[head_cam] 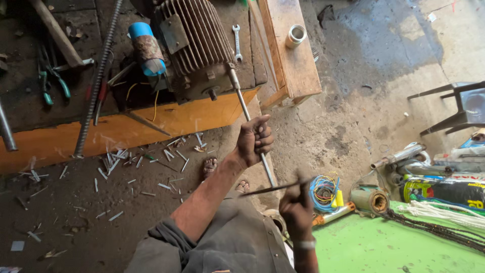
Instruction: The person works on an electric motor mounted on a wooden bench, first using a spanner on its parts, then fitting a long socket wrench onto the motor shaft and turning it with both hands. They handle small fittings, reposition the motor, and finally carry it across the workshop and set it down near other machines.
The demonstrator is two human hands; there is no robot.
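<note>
we are looking down at our two hands. our left hand (255, 139) is squeezing tight around a long shiny metal rod (248, 117). the rod is running from the big grey motor (194, 48) down past our fist toward our lap. our right hand (297, 208) is pinching a thin dark stick (270, 189) that is pointing out to the left, and it is crossing just in front of the low end of the rod.

the motor is sitting on the dark counter (30, 108) with an orange front. a small spanner (237, 41) is lying beside the motor, and green pliers (50, 83) are lying far over on the left. little white bits (141, 164) are lying all over the dirty floor, and our foot in a sandal (209, 166) is resting there too.

to the right of our hand, a bundle of coloured wires (323, 189) is sitting at the edge of a green mat (384, 245).
</note>
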